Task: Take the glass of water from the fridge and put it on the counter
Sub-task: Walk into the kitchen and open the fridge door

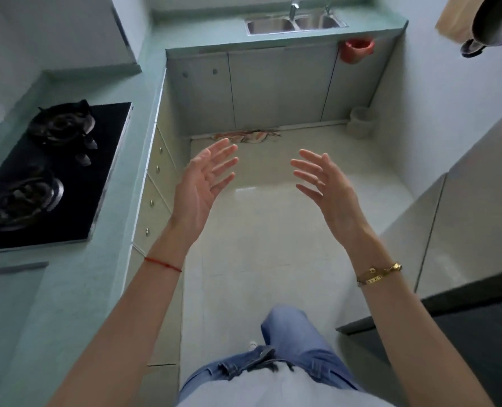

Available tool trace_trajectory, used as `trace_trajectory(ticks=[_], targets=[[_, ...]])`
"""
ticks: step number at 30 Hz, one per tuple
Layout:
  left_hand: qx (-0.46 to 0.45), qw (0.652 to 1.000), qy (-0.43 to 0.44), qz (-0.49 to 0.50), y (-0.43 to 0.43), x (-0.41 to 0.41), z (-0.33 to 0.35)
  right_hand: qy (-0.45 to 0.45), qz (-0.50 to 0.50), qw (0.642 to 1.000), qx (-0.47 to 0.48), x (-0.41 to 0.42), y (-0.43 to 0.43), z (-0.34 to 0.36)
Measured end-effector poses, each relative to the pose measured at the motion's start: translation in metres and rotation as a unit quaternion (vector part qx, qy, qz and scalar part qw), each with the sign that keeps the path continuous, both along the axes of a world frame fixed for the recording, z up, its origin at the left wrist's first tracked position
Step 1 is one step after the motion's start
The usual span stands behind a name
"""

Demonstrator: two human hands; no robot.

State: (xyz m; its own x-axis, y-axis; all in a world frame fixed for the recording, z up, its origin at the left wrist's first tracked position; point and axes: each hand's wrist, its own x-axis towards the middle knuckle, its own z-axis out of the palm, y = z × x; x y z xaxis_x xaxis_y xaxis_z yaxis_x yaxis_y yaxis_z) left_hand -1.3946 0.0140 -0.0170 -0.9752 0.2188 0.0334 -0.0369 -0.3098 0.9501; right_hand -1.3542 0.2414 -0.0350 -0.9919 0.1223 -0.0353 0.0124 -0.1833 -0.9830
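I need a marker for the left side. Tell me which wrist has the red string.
The left wrist wears the thin red string, on the side of the gas hob. The right wrist has a gold bracelet instead. Both hands are open and empty.

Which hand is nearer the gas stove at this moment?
Left. The left hand hangs open over the floor, just off the counter edge that carries the gas stove. The right hand, also open and empty, is farther across the aisle, toward the grey cabinet.
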Motion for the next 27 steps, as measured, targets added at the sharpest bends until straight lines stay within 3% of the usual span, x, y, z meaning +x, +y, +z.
trace_trajectory(ticks=[17,27], targets=[[-0.036,0.992,-0.002,-0.122,0.152,-0.358,-0.004,-0.009,-0.128,0.991,0.036,-0.304,0.127,-0.005],[-0.047,0.964,0.006,-0.262,0.292,-0.529,-0.007,0.000,-0.276,0.960,0.044,-0.409,0.230,0.005]])
